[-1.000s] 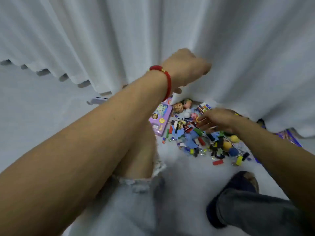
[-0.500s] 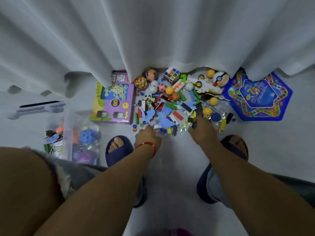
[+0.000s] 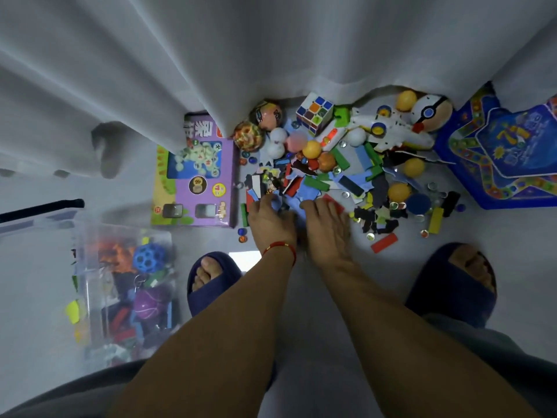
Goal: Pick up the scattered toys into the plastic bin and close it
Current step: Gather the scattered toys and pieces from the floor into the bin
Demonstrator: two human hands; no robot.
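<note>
Head view, left hand (image 3: 272, 224), right hand (image 3: 327, 229) on toys (image 3: 313, 179)

hands 2: left hand (image 3: 271, 221), right hand (image 3: 327, 227) | slippers 2 (image 3: 211, 279) | plastic bin 1 (image 3: 120, 294) | purple game box 1 (image 3: 199, 176) | puzzle cube 1 (image 3: 315, 113) | blue game board 1 (image 3: 506, 152) | small loose pieces: too many to count

Both forearms extend forward and down, nearly parallel, converging slightly toward the hands. Left hand (image 3: 271, 220) is palm down, fingers reaching forward, lying flat; a red cord bracelet (image 3: 280, 247) circles its wrist. Right hand (image 3: 327, 226) lies just beside it, palm down, fingers spread and lightly bent. Whether either hand grips anything cannot be determined.
</note>
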